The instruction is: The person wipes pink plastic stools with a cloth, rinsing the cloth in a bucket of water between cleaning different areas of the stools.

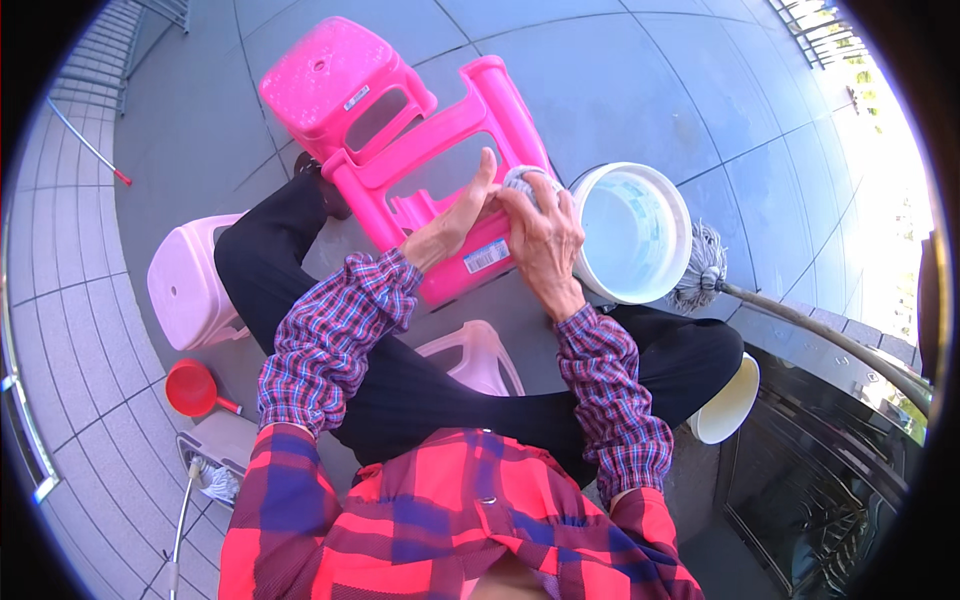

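A bright pink plastic stool [487, 105] lies tipped over between my knees, its legs and crossbars pointing away from me. My right hand [545, 235] presses a bunched grey cloth [528, 178] against the stool's side, its fingers curled over the cloth. Beside it, my left hand [445, 228] rests at the stool with the thumb raised and the fingers stretched toward the right hand; their tips are partly hidden. A pale label [486, 256] sticks to the stool's near panel. Just right of my right hand stands a white bucket [683, 235] with water in it.
A second bright pink stool [325, 70], speckled with drops, stands beyond. Pale pink stools are at the left [183, 283] and between my legs [478, 355]. A mop [703, 265] lies right of the bucket. A red dipper [190, 388] and a cream bucket [728, 402] stand nearer.
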Tool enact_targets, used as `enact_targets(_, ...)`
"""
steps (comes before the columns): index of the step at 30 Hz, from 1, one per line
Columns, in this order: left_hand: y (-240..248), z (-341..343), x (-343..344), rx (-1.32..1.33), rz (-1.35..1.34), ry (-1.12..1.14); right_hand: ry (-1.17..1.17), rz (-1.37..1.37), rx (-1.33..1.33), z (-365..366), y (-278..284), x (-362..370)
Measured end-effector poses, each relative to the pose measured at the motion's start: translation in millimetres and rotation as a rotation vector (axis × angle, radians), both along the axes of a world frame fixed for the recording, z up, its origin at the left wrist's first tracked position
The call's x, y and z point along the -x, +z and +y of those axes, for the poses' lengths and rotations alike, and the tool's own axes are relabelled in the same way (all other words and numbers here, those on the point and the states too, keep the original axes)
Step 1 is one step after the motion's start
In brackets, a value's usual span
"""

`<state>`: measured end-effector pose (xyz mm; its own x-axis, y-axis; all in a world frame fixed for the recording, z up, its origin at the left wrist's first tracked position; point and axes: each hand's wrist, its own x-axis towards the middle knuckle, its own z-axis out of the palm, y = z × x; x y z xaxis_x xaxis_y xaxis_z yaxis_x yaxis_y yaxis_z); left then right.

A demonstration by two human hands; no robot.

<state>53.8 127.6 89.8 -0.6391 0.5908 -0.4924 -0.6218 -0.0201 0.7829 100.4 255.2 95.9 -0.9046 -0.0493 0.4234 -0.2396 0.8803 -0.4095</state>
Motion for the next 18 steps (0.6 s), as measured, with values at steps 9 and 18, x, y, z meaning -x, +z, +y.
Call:
enact_targets(9,-0.5,-21.4,34.6,-0.269,-0.169,0.23,0.187,-0.12,0.005,-49.5,-1.8,-40.3)
enact_targets(18,-1.2,-29.6,47.3,-0.334,-0.128,0.808,0.068,-0.622,0.439,-38.9,-44.2,-97.8)
